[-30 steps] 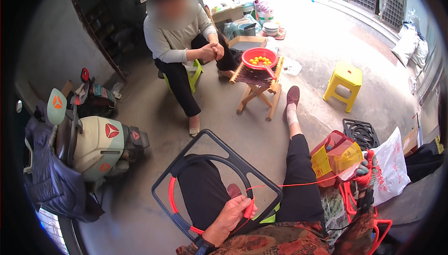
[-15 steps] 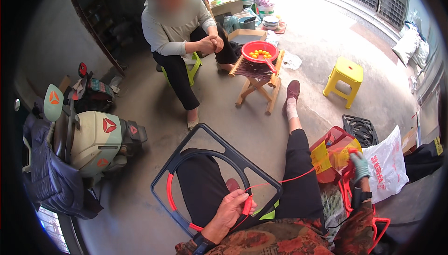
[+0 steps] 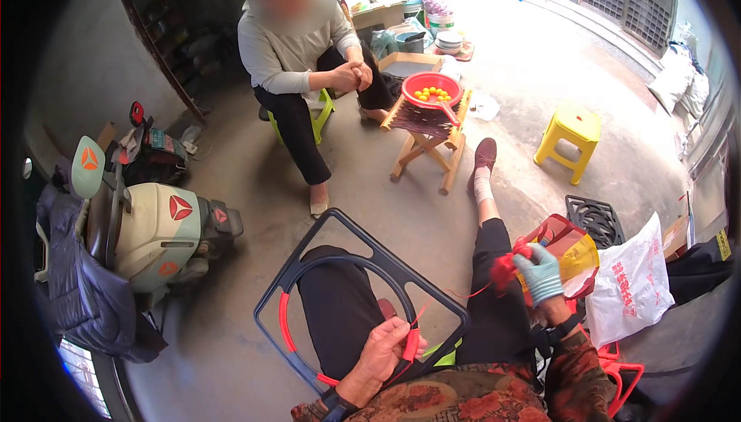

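Note:
A black frame [image 3: 356,227] with a round inner ring lies tilted across my lap, and parts of the ring are wrapped in red. My bare left hand [image 3: 384,345] is closed on the ring by one red-wrapped section [image 3: 411,343], with a thin red strand [image 3: 463,295] at its fingertips. That strand runs toward my right hand [image 3: 543,274], which wears a pale green glove. Gripped in it is a bundle of red cord [image 3: 503,269], blurred by motion, in front of a red and yellow container [image 3: 575,260].
A person [image 3: 293,59] sits opposite on a green stool. Beside them a folding stool [image 3: 428,144] bears a red basin [image 3: 415,82] of small orange fruits. A yellow stool [image 3: 569,136], a white bag [image 3: 633,283] and black frames [image 3: 594,220] are at right; a scooter [image 3: 154,221] stands left.
My right hand has moved left and up from beside the container, bringing the red bundle toward the frame. The strand has gone slack. My left hand stays at the ring.

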The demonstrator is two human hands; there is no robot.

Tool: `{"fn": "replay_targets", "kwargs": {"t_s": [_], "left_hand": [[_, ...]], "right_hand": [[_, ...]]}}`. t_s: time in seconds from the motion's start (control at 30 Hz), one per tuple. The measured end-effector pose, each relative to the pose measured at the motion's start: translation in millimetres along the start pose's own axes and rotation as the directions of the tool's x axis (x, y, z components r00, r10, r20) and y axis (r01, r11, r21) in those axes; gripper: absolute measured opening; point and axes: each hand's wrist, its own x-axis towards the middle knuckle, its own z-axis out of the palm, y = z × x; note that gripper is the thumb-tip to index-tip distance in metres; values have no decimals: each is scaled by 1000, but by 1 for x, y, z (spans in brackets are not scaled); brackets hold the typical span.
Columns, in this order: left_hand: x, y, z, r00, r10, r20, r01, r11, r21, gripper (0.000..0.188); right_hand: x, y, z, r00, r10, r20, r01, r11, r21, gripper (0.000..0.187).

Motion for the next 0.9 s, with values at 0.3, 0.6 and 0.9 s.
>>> {"fn": "replay_targets", "kwargs": {"t_s": [0.3,0.6,0.9], "left_hand": [[2,-8,7,995,-84,-45,91,981,170,21],[6,-21,3,991,-30,-132,48,990,133,30],[2,-23,-2,986,166,-18,-155,948,279,22]], "right_hand": [[-36,-33,143,878,167,450,-409,751,519,37],[-74,-10,147,343,-56,938,-939,-11,343,40],[-55,-75,122,287,-278,917,-821,422,385,53]]}}
